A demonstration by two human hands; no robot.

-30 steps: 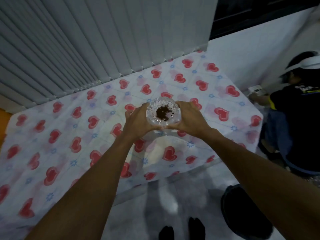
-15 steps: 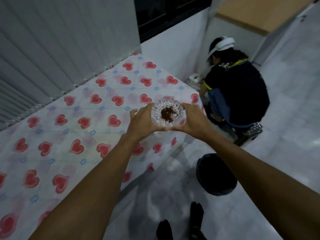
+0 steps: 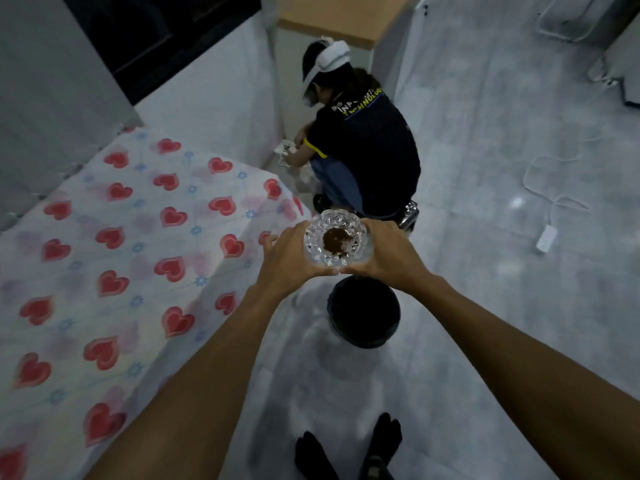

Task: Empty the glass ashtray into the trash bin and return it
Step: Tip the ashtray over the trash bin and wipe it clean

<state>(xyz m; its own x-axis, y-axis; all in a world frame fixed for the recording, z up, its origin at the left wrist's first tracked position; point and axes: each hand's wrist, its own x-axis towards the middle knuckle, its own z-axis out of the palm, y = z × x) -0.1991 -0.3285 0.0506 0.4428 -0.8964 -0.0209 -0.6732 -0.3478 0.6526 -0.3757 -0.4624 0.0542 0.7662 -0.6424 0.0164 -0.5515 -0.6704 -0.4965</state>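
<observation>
Clearly the ashtray (image 3: pixel 335 240), thick cut glass, looks heavy, rigid, slick and breakable, so its faceted sides are the hold, as now: left hand (image 3: pixel 287 255) and right hand (image 3: pixel 389 252) clamped on opposite walls, level, ash inside, bin (image 3: pixel 363 311) just below them.

single head-worn wide view, looking steeply down over outstretched arms, floor (image 3: pixel 485 271) near

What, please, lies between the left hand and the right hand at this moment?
In the head view, the glass ashtray, with dark ash in it, sits between the left hand and the right hand; both grip it.
</observation>
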